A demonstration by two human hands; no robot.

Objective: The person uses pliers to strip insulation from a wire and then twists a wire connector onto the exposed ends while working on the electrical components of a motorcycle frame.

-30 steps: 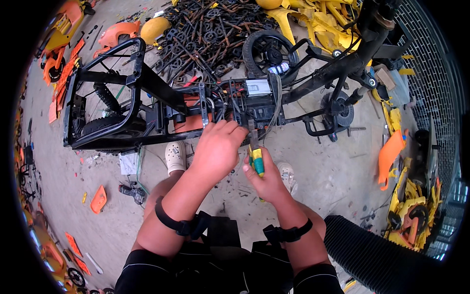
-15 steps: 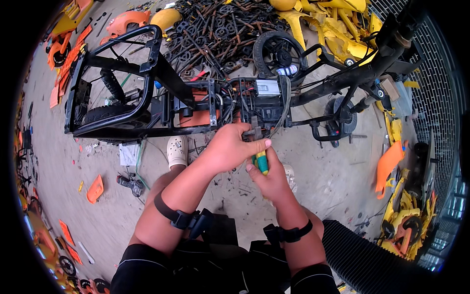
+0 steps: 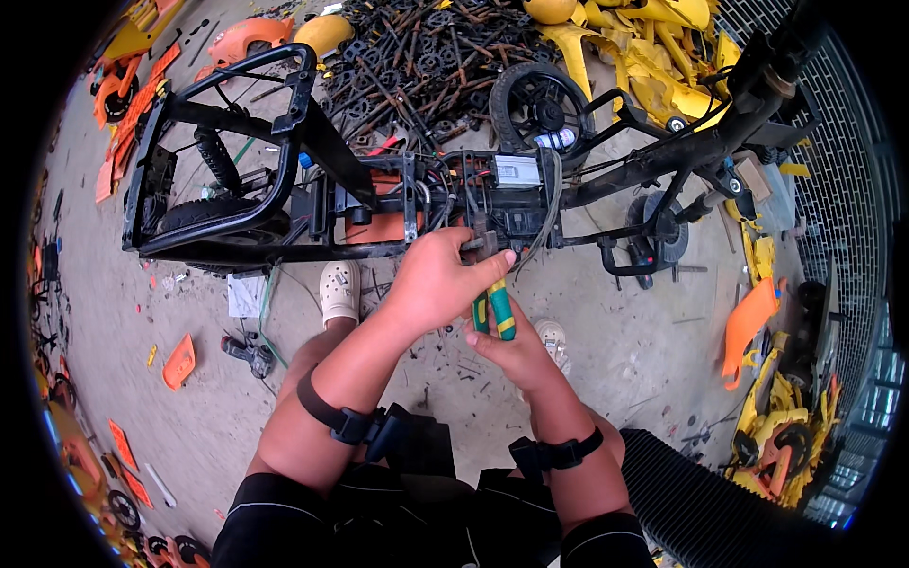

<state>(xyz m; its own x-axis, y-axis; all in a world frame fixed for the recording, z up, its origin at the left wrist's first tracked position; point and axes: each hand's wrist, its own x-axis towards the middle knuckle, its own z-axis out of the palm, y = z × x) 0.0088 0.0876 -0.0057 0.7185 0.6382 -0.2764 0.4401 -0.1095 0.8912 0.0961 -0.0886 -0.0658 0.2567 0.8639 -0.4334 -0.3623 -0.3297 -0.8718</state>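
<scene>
My right hand [image 3: 511,352] is closed on yellow-and-green handled pliers [image 3: 500,308], their metal jaws pointing up at the low middle of a black vehicle frame [image 3: 336,170]. My left hand [image 3: 436,284] is closed just left of the jaws, its thumb lying beside them; what its fingers grip there is too small to make out. Beyond both hands are a tangle of wires [image 3: 440,194], a silver box [image 3: 516,170] and loose grey cables [image 3: 544,232].
Behind the frame lie a heap of dark metal parts [image 3: 426,76], yellow panels [image 3: 653,52] and a loose wheel [image 3: 516,90]. A drill [image 3: 248,355] and orange pieces [image 3: 178,360] lie on the floor at left; a black ribbed object [image 3: 682,478] is at lower right.
My left thumb has come across to the plier jaws. The pliers' handles have turned slightly and my right hand sits a little lower. The view has shifted slightly.
</scene>
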